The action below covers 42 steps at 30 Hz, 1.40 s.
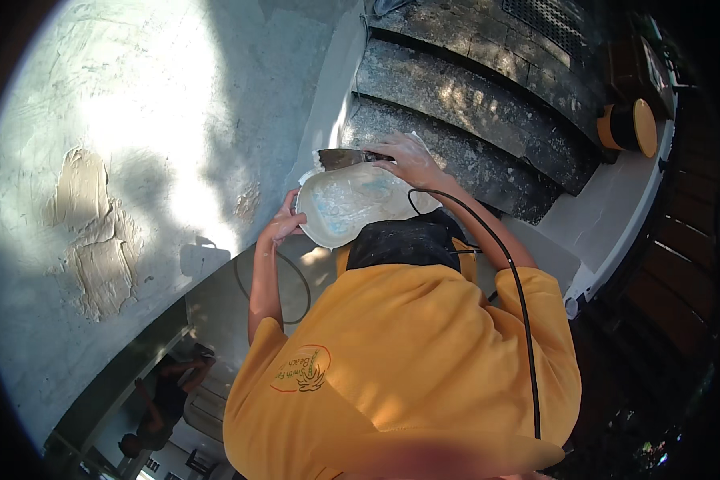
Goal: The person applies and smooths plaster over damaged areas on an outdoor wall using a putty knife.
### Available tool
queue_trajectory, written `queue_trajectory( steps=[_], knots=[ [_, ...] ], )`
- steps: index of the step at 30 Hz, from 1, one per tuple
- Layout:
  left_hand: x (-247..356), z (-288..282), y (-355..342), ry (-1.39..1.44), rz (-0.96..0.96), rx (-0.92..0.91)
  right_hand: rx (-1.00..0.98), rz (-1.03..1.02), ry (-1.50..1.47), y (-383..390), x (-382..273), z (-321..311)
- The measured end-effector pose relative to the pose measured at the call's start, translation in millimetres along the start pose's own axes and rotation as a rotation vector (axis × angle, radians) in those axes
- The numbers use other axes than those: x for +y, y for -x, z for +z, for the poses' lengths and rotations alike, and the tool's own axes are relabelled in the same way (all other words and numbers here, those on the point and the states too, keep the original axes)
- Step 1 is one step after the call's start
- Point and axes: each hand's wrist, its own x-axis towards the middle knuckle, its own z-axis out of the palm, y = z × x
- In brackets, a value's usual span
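My left hand (pixel 284 221) grips the near left rim of a whitish plastic tub (pixel 315 222), thumb over the edge. Its inside is smeared with pale filler and bluish residue. My right hand (pixel 412 162) closes round the handle of a putty knife (pixel 340 158). The knife's broad metal blade points left, over the tub's far rim; whether it touches the rim I cannot tell. On the wall to the left, two thick beige filler patches (pixel 104 260) adjoin each other. A smaller rough patch (pixel 247 202) sits nearer the tub.
Weathered stone steps (pixel 464 88) rise beyond the tub beside the pale wall (pixel 156 104). An orange and black round container (pixel 628 128) stands at the far right. A black cable (pixel 522 312) runs over my shirt. Another person (pixel 164 400) is at the lower left.
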Motion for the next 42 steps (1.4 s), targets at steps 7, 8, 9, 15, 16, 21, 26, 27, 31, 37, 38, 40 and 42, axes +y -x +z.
queue_trajectory(
  steps=[7,8,9,15,16,21,26,27,31,37,38,40,42],
  knots=[
    [-6,-17,-12,-0.016,0.0,-0.049,0.032,0.078,0.021,11,9,19],
    [-5,-18,-11,-0.012,-0.003,-0.052,0.027,0.08,0.021,11,8,22],
    [-4,-18,-11,-0.016,-0.004,-0.054,0.066,0.063,0.017,12,7,25],
    [-16,-23,-9,-0.058,-0.018,-0.043,-0.036,0.11,-0.01,-3,-6,34],
    [-15,-22,-7,-0.078,-0.015,-0.027,-0.101,0.166,-0.014,-7,-8,34],
    [-27,-25,2,-0.028,-0.001,-0.004,-0.088,0.077,-0.018,-17,-16,38],
    [-36,-21,11,0.046,0.023,0.029,-0.058,-0.021,-0.036,-23,-9,47],
    [-33,-19,15,0.04,0.021,0.042,-0.067,-0.022,-0.04,-25,-11,46],
    [-34,-16,19,0.07,0.039,0.056,-0.13,-0.006,-0.07,-30,-18,43],
    [-35,-16,18,0.054,0.041,0.078,-0.122,-0.033,-0.08,-32,-19,46],
    [-35,-17,17,0.053,0.044,0.077,-0.119,-0.033,-0.079,-32,-18,46],
    [-33,-19,14,0.038,0.039,0.067,-0.119,-0.045,-0.088,-32,-15,47],
    [-33,-21,10,0.022,0.04,0.061,-0.135,-0.025,-0.08,-34,-17,44]
  ],
)
